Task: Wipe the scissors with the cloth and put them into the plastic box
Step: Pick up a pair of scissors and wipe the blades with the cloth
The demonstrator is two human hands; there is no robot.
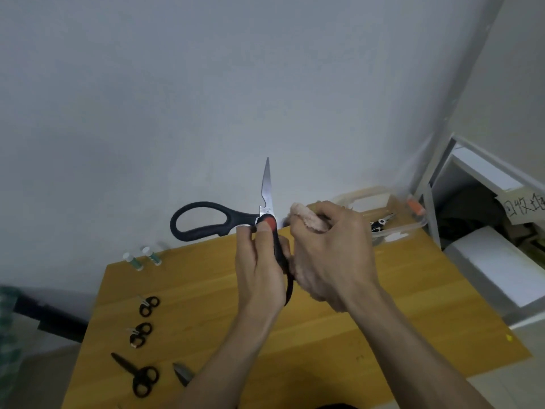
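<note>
Large scissors (236, 222) held up above the worktop (339, 335), blades spread wide, one tip pointing up. Left hand (261, 270) pinches them at the red pivot. Right hand (330, 255), just right of it, is clenched round the cloth (308, 221). Judgement: wipe from pivot toward the tip, cloth folded over the spine, fingers off the edge. Plastic box (392, 231) lies beyond the right hand.

We have one view only, from a wide-angle camera worn on the head, facing forward and down. It sits close above our two hands, left hand (259, 261) and right hand (330, 255), which fill the middle of the frame. Below and around them spreads the worktop (383, 320); beyond them the wall (206, 98) fills the upper half, its lines bent by the lens.
</note>
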